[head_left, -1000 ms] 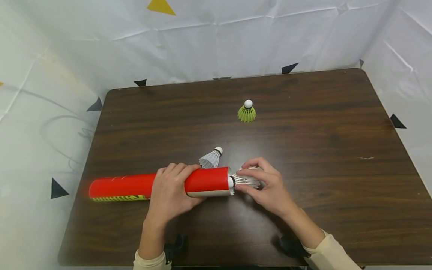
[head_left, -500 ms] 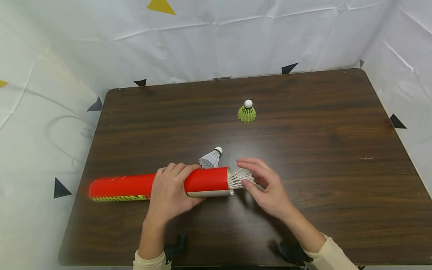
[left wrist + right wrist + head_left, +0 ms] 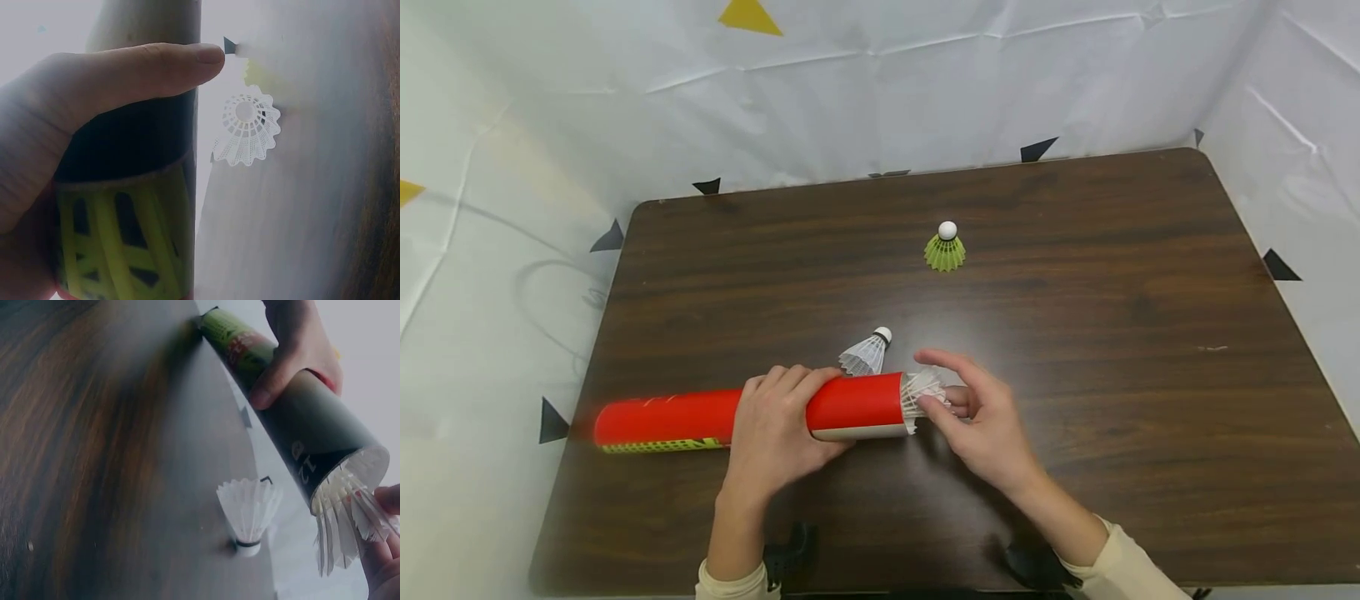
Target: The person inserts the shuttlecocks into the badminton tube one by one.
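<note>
My left hand (image 3: pixel 778 425) grips a long red shuttlecock tube (image 3: pixel 859 404), which lies crosswise with its mouth facing right. In the left wrist view the thumb (image 3: pixel 150 72) wraps over the tube's side. At the mouth, my right hand (image 3: pixel 985 425) pinches the feathers of a white feather shuttlecock (image 3: pixel 917 392). Its cork end is hidden inside the tube, while the feathered skirt (image 3: pixel 337 540) sticks out in the right wrist view. Just behind the tube lies another white shuttlecock (image 3: pixel 863 356), apart from both hands.
Farther back on the dark wooden table (image 3: pixel 1112 333) stands a yellow-green shuttlecock (image 3: pixel 945 252) with a white cap. White sheeting (image 3: pixel 880 100) with dark and yellow triangles borders the table's back and sides.
The feather shuttlecock has moved left, cork first, from the mouth into the tube, and the right hand has followed it. The left hand and tube have stayed nearly in place.
</note>
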A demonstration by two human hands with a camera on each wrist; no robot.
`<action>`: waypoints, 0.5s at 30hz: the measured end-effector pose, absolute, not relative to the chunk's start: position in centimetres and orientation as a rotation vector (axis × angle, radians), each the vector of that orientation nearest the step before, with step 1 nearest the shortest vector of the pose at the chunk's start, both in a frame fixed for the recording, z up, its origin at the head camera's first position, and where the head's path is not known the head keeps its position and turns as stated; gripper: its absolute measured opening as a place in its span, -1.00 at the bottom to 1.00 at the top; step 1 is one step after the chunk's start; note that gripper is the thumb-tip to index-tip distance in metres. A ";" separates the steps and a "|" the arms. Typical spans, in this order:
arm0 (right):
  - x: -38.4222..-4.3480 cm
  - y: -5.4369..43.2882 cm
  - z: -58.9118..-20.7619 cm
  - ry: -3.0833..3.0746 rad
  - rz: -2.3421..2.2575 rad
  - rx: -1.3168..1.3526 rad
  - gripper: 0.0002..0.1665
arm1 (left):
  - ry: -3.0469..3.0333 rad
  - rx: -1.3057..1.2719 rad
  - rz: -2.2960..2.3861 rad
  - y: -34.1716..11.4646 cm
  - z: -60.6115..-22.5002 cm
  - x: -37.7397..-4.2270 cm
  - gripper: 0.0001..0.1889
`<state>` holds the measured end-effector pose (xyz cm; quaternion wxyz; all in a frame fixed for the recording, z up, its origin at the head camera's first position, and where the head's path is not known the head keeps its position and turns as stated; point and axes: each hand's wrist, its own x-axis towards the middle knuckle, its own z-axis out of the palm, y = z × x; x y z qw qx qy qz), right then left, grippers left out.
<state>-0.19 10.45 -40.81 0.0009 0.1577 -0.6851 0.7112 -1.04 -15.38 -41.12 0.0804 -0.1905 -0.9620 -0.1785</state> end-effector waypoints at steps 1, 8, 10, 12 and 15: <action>-0.2 10.4 -40.8 -2.150 2.213 0.486 -0.34 | -2.877 -0.565 -0.535 -15.4 -41.2 -1.0 -0.18; 0.2 10.4 -40.5 -2.132 1.912 0.396 -0.38 | -2.866 -0.583 -0.541 -15.4 -41.4 -1.0 -0.19; 0.4 10.3 -40.6 -2.125 1.904 0.430 -0.36 | -2.866 -0.584 -0.538 -15.4 -41.4 -1.1 -0.20; 0.6 10.1 -40.8 -2.123 1.957 0.477 -0.35 | -2.868 -0.579 -0.528 -15.4 -41.3 -1.1 -0.20; 0.8 9.5 -41.2 -2.151 2.073 0.513 -0.35 | -2.871 -0.569 -0.525 -15.5 -41.3 -1.1 -0.19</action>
